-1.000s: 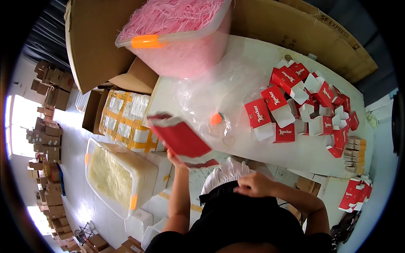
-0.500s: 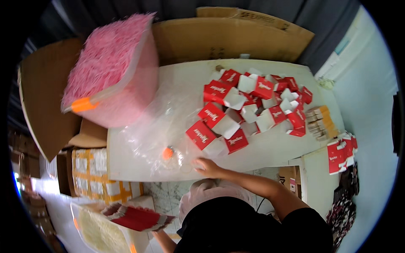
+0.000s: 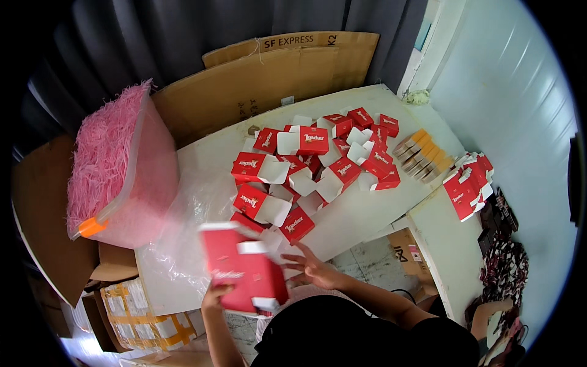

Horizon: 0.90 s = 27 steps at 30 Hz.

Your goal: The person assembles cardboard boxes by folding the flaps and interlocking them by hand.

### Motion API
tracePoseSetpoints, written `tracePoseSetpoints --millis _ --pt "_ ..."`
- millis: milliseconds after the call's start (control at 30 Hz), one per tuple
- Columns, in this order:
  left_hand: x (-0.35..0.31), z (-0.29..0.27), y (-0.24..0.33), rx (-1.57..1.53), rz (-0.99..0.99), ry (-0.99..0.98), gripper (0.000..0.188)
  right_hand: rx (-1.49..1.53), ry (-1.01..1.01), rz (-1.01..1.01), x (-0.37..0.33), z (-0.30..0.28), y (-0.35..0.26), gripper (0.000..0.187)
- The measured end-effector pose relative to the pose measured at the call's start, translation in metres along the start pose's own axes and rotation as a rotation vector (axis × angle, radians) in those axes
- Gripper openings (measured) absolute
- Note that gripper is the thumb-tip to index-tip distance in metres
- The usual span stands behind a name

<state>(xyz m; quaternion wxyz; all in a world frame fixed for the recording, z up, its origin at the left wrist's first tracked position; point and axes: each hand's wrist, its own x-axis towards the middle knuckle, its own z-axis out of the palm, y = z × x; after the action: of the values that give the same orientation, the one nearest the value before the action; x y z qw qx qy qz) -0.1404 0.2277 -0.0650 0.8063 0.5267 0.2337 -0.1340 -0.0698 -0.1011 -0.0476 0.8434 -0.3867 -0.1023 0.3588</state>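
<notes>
My left hand (image 3: 215, 296) grips the lower left edge of flattened red cartons (image 3: 241, 269) with white flaps, held above the table's front edge. Motion blurs them, and how many there are I cannot tell. Close to their right side is my right hand (image 3: 317, 269), fingers spread and nothing in them. Just beyond it, a small red box (image 3: 297, 225) lies at the near end of a heap of folded red boxes, many with white flaps standing open.
Pink paper shreds (image 3: 104, 159) fill a clear tub (image 3: 150, 189) at the left. Plastic film (image 3: 177, 257) lies beside it on the white table (image 3: 354, 223). Orange-and-tan packs (image 3: 425, 156) sit at the right, near more flattened red cartons (image 3: 468, 186). Cardboard (image 3: 257, 79) stands behind.
My left hand has brought the flattened cartons up from the lower left to in front of me. My right hand has left the plastic film and spread its fingers. The view has turned.
</notes>
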Motion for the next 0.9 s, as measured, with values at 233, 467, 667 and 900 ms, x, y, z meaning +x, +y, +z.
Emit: tracePoseSetpoints --millis 233,467,667,900 --pt "0.117 0.230 0.067 0.572 -0.313 -0.716 0.069 0.172 0.509 -0.221 -0.032 -0.053 -0.033 0.055" --pt "0.218 0.354 -0.018 1.024 -0.292 -0.845 0.071 0.378 0.818 -0.299 -0.078 -0.134 -0.054 0.048" --pt "0.250 0.378 -0.072 1.316 -0.067 -0.758 0.084 0.421 0.864 -0.175 -0.089 -0.218 -0.051 0.046" --pt "0.253 0.384 -0.086 1.530 0.334 -0.605 0.087 0.375 1.062 -0.109 -0.063 -0.230 -0.077 0.044"
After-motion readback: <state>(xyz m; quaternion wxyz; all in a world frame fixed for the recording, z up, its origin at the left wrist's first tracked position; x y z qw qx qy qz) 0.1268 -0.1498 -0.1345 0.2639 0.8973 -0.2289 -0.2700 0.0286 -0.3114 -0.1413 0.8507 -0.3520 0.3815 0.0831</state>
